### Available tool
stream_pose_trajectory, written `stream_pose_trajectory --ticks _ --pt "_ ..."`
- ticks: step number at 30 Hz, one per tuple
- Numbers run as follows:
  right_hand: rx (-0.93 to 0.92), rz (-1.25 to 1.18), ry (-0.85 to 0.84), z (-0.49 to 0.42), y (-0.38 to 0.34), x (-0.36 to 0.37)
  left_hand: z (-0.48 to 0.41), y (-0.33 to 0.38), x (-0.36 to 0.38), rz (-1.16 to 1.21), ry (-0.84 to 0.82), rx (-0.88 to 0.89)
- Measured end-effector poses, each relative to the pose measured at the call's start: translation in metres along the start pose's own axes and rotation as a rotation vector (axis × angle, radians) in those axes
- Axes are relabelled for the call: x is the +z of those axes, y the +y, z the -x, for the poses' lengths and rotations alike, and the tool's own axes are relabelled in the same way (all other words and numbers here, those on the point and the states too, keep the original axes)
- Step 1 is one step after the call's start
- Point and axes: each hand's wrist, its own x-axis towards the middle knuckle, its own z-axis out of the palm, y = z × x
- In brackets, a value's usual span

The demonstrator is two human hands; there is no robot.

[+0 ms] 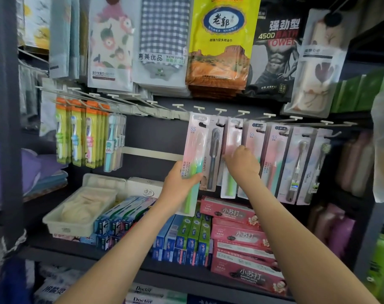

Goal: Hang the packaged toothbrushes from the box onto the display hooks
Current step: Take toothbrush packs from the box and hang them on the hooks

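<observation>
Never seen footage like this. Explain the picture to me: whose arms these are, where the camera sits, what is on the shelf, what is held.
There is no machine here: a person stocks a shop shelf with bare hands. The one picture comes from a camera worn on the person's head, looking forward and down, so both arms reach in from below. The left hand grips a pink-and-green toothbrush pack, its top up by the display hooks. The right hand is at the hanging packs; its fingers are hidden, so I cannot tell whether it grips one. On the shelf below lie toothpaste boxes and a pale plastic tray.
</observation>
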Motion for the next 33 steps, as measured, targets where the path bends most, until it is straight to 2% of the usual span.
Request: stream_pose_trajectory --ticks 1,5,8,11,14,16,20,24,28,33 --pt "-0.025 -0.069 0.017 0.004 0.000 -0.003 -0.001 0.000 0.001 -0.018 -0.007 0.004" --pt "-0.170 -0.660 0.069 0.039 -0.005 -0.016 -0.007 0.003 0.017 -0.110 -0.015 0.064" --pt "-0.195 -0.787 0.033 0.053 -0.006 -0.014 -0.007 0.017 0.050 -0.193 -0.100 0.149" --pt "-0.067 -0.892 0.041 0.044 0.006 -0.014 -0.006 0.029 0.084 -0.271 -0.187 0.243" --pt "0.041 -0.784 0.084 0.027 0.034 -0.023 -0.012 0.029 0.099 -0.463 -0.317 0.327" --pt "-0.021 -0.612 0.064 0.021 0.053 -0.029 -0.021 0.021 0.098 -0.658 -0.340 0.414" --pt "-0.165 -0.195 -0.012 0.013 0.075 -0.036 -0.053 0.004 0.081 -0.980 -0.049 0.634" --pt "-0.173 0.025 0.025 -0.004 0.073 -0.040 -0.081 0.001 0.073 -1.203 0.024 0.618" --pt "-0.108 0.047 0.068 -0.019 0.069 -0.036 -0.094 -0.002 0.080 -1.302 0.026 0.579" --pt "-0.005 -0.006 0.062 -0.032 0.069 -0.024 -0.100 -0.010 0.088 -1.312 0.006 0.557"
